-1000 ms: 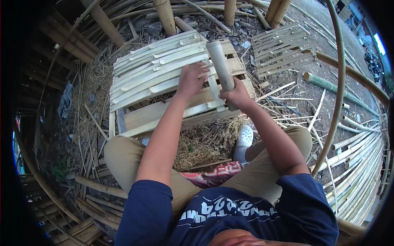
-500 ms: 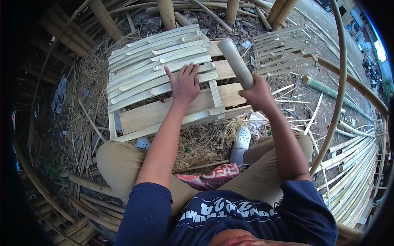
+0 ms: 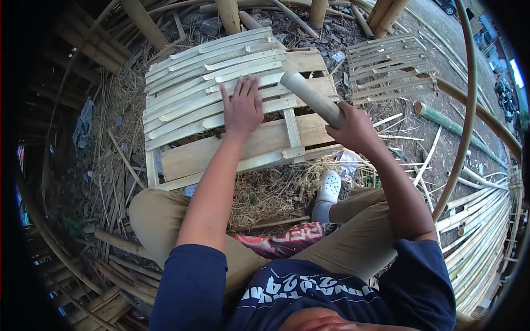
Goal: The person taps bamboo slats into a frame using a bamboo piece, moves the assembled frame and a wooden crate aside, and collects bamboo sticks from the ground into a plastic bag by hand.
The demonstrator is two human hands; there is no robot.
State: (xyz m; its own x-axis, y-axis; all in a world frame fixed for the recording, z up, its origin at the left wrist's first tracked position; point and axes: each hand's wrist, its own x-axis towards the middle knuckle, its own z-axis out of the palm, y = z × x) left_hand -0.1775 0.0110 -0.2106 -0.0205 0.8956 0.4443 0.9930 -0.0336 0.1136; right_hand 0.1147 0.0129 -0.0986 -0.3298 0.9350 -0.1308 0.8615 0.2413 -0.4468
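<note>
A slatted bamboo panel [image 3: 193, 107] lies across wooden boards [image 3: 221, 151] in front of me. My left hand [image 3: 243, 107] rests on its slats right of the middle, palm down with the fingers stretched out. In my right hand [image 3: 356, 129] is a short, thick bamboo tube [image 3: 312, 98], gripped near its lower end. The tube slants up and left, its far end close over the panel's right edge; whether it touches a slat I cannot tell. Below that end, a crosspiece [image 3: 291, 127] runs along the panel's right side.
A second slatted panel [image 3: 389, 69] lies on the ground at the upper right. Many bamboo poles [image 3: 475, 237] are stacked at the right, near a green pole [image 3: 452, 129]. A curved pole [image 3: 469, 99] rises at my right. Bamboo posts [image 3: 227, 16] stand behind the panel; straw [image 3: 265, 196] covers the ground.
The bamboo tube's far end has swung down and left toward the panel's edge, with my right hand still around it. My left hand stays flat on the slats. The view has shifted slightly.
</note>
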